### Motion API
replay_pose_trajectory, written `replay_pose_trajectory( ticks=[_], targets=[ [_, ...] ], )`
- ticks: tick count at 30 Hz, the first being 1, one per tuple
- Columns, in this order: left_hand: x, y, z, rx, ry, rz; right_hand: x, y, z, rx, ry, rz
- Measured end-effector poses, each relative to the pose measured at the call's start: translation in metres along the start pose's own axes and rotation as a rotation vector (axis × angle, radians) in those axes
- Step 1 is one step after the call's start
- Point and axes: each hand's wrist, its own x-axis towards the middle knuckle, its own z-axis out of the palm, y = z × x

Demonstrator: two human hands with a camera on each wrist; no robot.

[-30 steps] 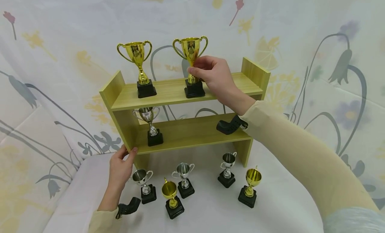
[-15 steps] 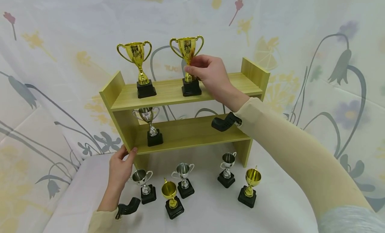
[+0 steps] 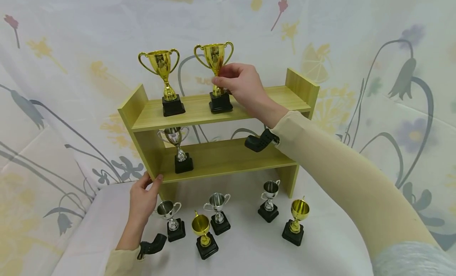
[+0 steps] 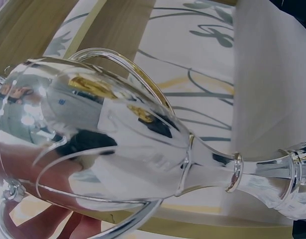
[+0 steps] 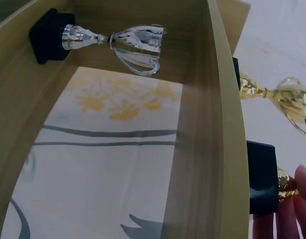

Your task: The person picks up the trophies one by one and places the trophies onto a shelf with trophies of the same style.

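My right hand (image 3: pixel 244 86) pinches the stem of a gold trophy cup (image 3: pixel 214 56), which stands upright on the top board of a two-tier wooden shelf (image 3: pixel 221 159). In the right wrist view its black base (image 5: pixel 262 177) lies along the board's edge. A second gold trophy (image 3: pixel 161 64) stands to its left on that board. My left hand (image 3: pixel 142 198) grips the shelf's left side panel, thumb in front. Below, on the middle board, stands a silver trophy (image 3: pixel 176 139). Another silver trophy (image 4: pixel 103 134) fills the left wrist view, with the left fingers (image 4: pixel 51 224) partly hidden behind it.
On the white cloth (image 3: pixel 256 252) before the shelf stand a silver cup (image 3: pixel 171 210) near the left wrist, a gold cup (image 3: pixel 201 226), another silver cup (image 3: pixel 218 202), a silver cup (image 3: pixel 270 191) and a gold cup (image 3: pixel 299 210) further right. A patterned fabric backdrop (image 3: pixel 356 70) hangs behind.
My right hand has shifted the gold trophy leftward along the top board, closer to the other gold trophy. The left hand keeps its place on the side panel.
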Motion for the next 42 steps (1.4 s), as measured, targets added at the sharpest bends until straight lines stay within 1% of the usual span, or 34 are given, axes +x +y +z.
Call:
replay_pose_trajectory(
  ticks=[7,16,26,38,42],
  targets=[
    [0.001,-0.002,0.001,-0.003,0.008,0.012,0.001,-0.005,0.006,-0.049,-0.045,0.037],
    [0.001,-0.003,0.001,-0.001,0.008,0.010,0.005,-0.007,0.014,-0.063,-0.033,0.060],
    [0.001,-0.002,0.001,0.006,0.008,0.015,0.010,-0.008,0.020,-0.105,-0.010,0.084],
    [0.001,-0.002,0.001,0.011,0.010,0.010,0.012,-0.009,0.025,-0.114,-0.011,0.084],
    [0.002,-0.002,0.002,0.009,0.016,0.015,0.013,-0.008,0.025,-0.101,-0.008,0.079]
  ],
)
